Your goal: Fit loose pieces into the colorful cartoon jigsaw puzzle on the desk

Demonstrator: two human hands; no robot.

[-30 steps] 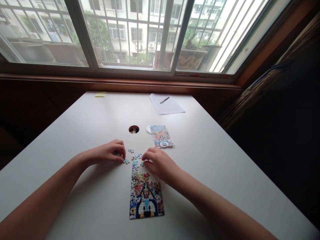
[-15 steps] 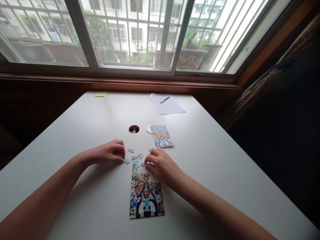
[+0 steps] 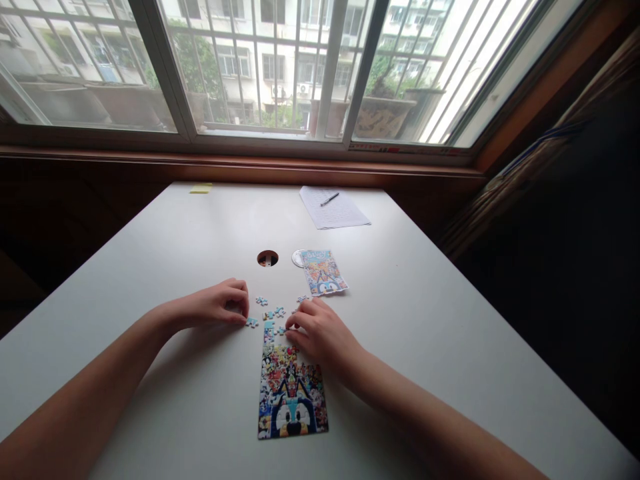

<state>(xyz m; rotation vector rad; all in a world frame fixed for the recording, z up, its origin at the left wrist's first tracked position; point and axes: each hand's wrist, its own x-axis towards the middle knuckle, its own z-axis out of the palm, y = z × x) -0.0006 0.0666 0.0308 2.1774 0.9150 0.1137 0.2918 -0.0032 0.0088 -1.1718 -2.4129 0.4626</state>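
A partly joined jigsaw puzzle with a blue cartoon dog's face lies on the table, its upper right part open. My right hand pinches a small light-blue puzzle piece at the puzzle's upper edge, beside the joined column on the left. My left hand rests on the table left of the puzzle, fingers curled, thumb and fingertip closed on the edge of another puzzle piece. Loose pieces lie between the hands, and one loose piece is farther back. My right hand partly hides others.
Behind my right hand lies a small picture sheet, overlapping a round silver disc. A cable hole opens in the white table. Farther back are papers with a pen and yellow sticky notes.
My right hand has moved slightly left and down, bringing its piece against or close to the puzzle's joined left column. The left hand stays almost still.
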